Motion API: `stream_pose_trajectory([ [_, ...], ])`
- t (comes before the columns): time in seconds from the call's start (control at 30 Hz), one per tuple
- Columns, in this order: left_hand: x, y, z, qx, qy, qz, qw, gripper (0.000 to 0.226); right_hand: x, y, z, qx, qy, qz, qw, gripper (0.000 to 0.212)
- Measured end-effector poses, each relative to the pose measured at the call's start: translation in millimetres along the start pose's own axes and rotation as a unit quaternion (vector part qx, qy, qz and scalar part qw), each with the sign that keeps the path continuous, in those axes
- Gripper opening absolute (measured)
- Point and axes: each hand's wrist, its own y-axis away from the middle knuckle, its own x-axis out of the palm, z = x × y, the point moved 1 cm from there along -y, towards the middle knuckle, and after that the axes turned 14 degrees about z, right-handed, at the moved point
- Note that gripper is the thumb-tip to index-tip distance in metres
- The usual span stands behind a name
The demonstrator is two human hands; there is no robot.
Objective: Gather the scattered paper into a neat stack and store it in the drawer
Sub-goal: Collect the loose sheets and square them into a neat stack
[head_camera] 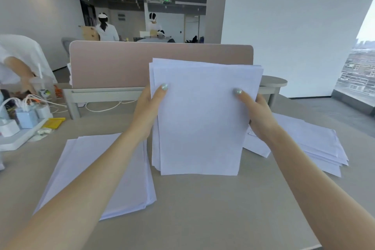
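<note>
A stack of white paper (199,119) stands upright on its lower edge on the grey desk (203,209), its sheets slightly uneven. My left hand (148,107) grips its left side, thumb on the front. My right hand (257,113) grips its right side the same way. A second pile of white sheets (85,168) lies flat on the desk to the left, partly under my left forearm. A third fanned pile (308,144) lies flat to the right, behind my right wrist. No drawer is in view.
A pink divider panel (121,63) rises behind the desk. At the left a white tray (18,138) holds small boxes and cables, with a yellow item (53,123) beside it. A person in white bends at the far left; others stand in the background.
</note>
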Motion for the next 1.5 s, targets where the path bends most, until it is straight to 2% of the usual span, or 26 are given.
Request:
stream_pose_trajectory([
  [0.07, 4, 15, 29, -0.069, 0.020, -0.013, 0.997, 0.047, -1, 8, -21, 0.044, -0.017, 0.014, 0.999, 0.028],
  [0.1, 6, 24, 42, -0.094, 0.027, -0.019, 0.995, 0.050, 0, 13, -33, 0.066, -0.025, 0.019, 0.997, 0.030],
  [0.2, 14, 38, 63, -0.131, 0.048, -0.009, 0.990, 0.038, 5, 22, -59, 0.113, -0.038, -0.003, 0.993, 0.033],
  [0.27, 16, 33, 54, -0.134, 0.041, -0.005, 0.990, 0.007, 6, 21, -57, 0.109, -0.046, -0.020, 0.993, 0.031],
  [0.33, 17, 22, 39, -0.109, 0.039, 0.025, 0.993, 0.014, 4, 17, -46, 0.083, -0.058, -0.023, 0.995, 0.036],
  [0.43, 13, 11, 31, -0.101, 0.031, 0.028, 0.994, 0.005, 1, 17, -37, 0.046, -0.066, -0.009, 0.997, 0.040],
  [0.5, 6, 12, 41, -0.105, 0.023, 0.029, 0.994, 0.022, 0, 22, -44, 0.062, -0.051, 0.010, 0.997, 0.045],
  [0.57, 2, 17, 57, -0.116, 0.035, 0.014, 0.992, 0.020, -2, 27, -58, 0.098, -0.038, 0.023, 0.994, 0.050],
  [0.63, 7, 24, 70, -0.138, 0.025, 0.014, 0.990, 0.021, 0, 30, -71, 0.130, -0.039, 0.028, 0.990, 0.046],
  [0.7, 13, 28, 78, -0.162, 0.017, 0.014, 0.987, 0.018, 4, 29, -79, 0.141, -0.037, 0.019, 0.989, 0.033],
  [0.83, 8, 21, 59, -0.199, -0.032, -0.012, 0.980, 0.013, 13, 12, -76, 0.118, -0.021, -0.047, 0.992, 0.008],
  [0.9, -14, 16, 45, -0.202, -0.050, -0.030, 0.978, 0.006, 25, 1, -71, 0.121, -0.003, -0.064, 0.991, 0.011],
  [0.97, -47, 16, 38, -0.214, -0.055, -0.067, 0.973, 0.016, 48, -10, -72, 0.117, 0.011, -0.034, 0.992, 0.023],
  [1.07, -101, 43, 46, -0.247, -0.094, -0.110, 0.958, 0.031, 101, -18, -83, 0.091, 0.057, 0.091, 0.990, 0.028],
  [1.13, -133, 69, 53, -0.269, -0.117, -0.145, 0.945, 0.024, 136, -18, -94, 0.081, 0.069, 0.150, 0.983, 0.032],
  [1.27, -171, 106, 61, -0.304, -0.160, -0.193, 0.919, 0.015, 185, -17, -123, 0.105, 0.113, 0.181, 0.971, 0.030],
  [1.33, -179, 118, 68, -0.341, -0.213, -0.184, 0.897, 0.028, 197, -15, -142, 0.140, 0.143, 0.183, 0.963, 0.037],
  [1.43, -188, 132, 79, -0.421, -0.306, -0.178, 0.835, 0.060, 200, -8, -154, 0.208, 0.217, 0.159, 0.940, 0.052],
  [1.5, -191, 137, 85, -0.442, -0.287, -0.186, 0.830, 0.059, 197, -6, -153, 0.203, 0.304, 0.173, 0.915, 0.061],
])
